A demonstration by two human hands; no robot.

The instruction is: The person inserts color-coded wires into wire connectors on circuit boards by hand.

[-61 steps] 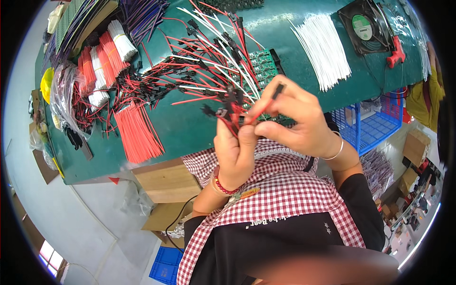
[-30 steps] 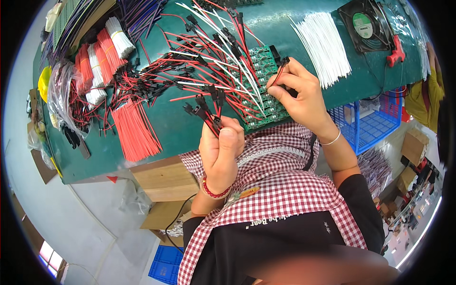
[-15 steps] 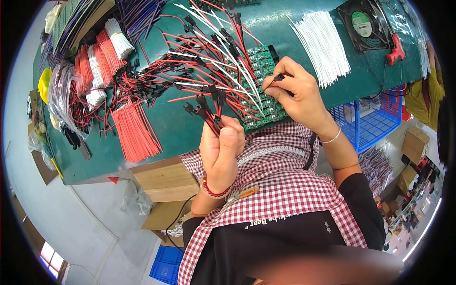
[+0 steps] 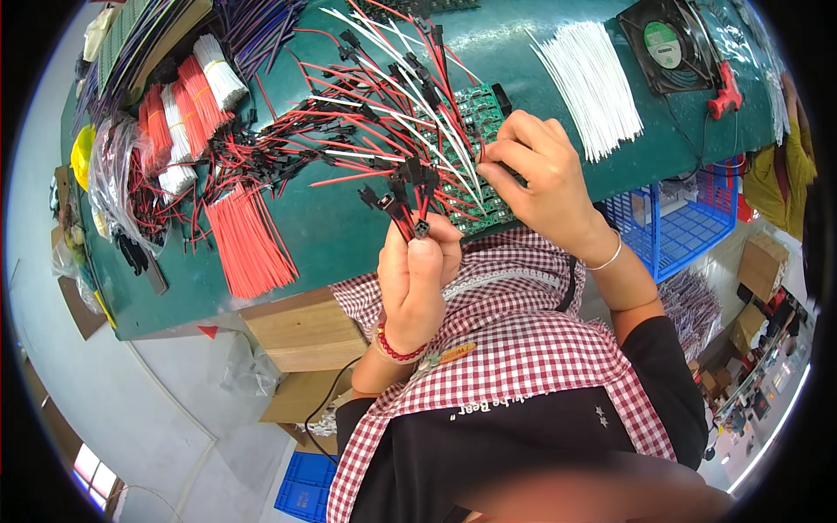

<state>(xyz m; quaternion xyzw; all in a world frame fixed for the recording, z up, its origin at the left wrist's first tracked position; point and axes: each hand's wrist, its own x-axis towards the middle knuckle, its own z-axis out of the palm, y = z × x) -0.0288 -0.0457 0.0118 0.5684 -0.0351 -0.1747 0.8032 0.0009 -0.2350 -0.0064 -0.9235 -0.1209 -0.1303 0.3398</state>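
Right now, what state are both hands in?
Left hand: closed, holding red and black wires with black plastic connectors.
Right hand: pinched closed by green circuit boards; contents unclear.

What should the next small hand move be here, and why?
Perhaps tip the right hand slightly aside to check what its fingers pinch: they close together over the green circuit boards, and the hand mostly hides whatever is between them. The left hand is busy holding a bunch of black connectors, so the right seems the one to move.
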